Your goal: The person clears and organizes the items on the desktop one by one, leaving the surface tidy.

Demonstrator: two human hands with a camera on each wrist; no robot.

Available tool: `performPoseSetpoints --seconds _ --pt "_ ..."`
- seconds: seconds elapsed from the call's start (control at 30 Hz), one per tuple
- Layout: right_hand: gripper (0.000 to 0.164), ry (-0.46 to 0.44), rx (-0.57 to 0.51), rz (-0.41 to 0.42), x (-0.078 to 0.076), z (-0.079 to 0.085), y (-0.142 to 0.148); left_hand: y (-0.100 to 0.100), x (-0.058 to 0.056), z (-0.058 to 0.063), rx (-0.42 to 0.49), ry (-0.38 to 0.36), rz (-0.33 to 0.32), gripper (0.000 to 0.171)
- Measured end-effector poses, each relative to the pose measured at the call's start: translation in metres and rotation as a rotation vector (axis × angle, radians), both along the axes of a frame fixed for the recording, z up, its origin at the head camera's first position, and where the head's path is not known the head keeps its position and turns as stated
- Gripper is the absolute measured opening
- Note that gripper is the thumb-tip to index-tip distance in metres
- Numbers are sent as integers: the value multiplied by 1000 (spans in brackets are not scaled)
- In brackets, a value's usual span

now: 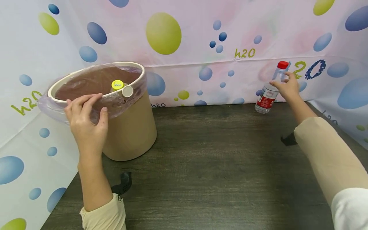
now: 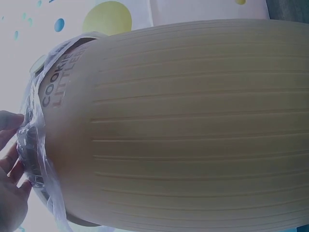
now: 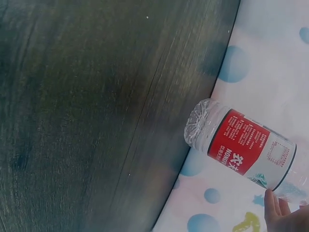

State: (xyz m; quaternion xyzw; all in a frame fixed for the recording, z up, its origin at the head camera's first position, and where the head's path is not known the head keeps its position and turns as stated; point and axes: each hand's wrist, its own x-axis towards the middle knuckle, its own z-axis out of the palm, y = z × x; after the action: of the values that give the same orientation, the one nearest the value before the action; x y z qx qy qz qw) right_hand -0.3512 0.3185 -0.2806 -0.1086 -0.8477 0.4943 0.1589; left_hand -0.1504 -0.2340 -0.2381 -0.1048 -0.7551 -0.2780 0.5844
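Observation:
My left hand (image 1: 87, 123) holds the near rim of a beige trash can (image 1: 130, 127), fingers over the top and thumb on the outside. A thin clear trash bag (image 1: 115, 107) lines the can and folds down over its rim; in the left wrist view, fingers (image 2: 12, 162) lie against the bag. Inside the can, a bottle with a yellow cap (image 1: 117, 85) shows just its top. Far to the right, my right hand (image 1: 288, 86) grips the upper part of a clear plastic water bottle (image 1: 267, 97) with a red cap and a red-and-white label. The bottle leans slightly; whether its base touches the table I cannot tell.
A dark wood-grain table (image 1: 207, 159) spreads between the two hands. Behind it hangs a dotted cloth backdrop (image 1: 195, 28), which also runs along both sides. Black wrist mounts (image 1: 123, 183) stick out by the forearms.

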Motion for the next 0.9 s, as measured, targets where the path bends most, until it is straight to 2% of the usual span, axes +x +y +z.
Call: performPoseSetpoints --seconds 0.43,0.63,0.9 --pt "80 108 48 160 17 -3 -27 -2 1 -2 12 -5 2 28" --pt "80 138 71 202 24 -5 -40 -1 0 -1 10 -3 -7 28" --pt "80 167 87 257 36 -1 -57 0 1 -1 5 -4 -11 28"
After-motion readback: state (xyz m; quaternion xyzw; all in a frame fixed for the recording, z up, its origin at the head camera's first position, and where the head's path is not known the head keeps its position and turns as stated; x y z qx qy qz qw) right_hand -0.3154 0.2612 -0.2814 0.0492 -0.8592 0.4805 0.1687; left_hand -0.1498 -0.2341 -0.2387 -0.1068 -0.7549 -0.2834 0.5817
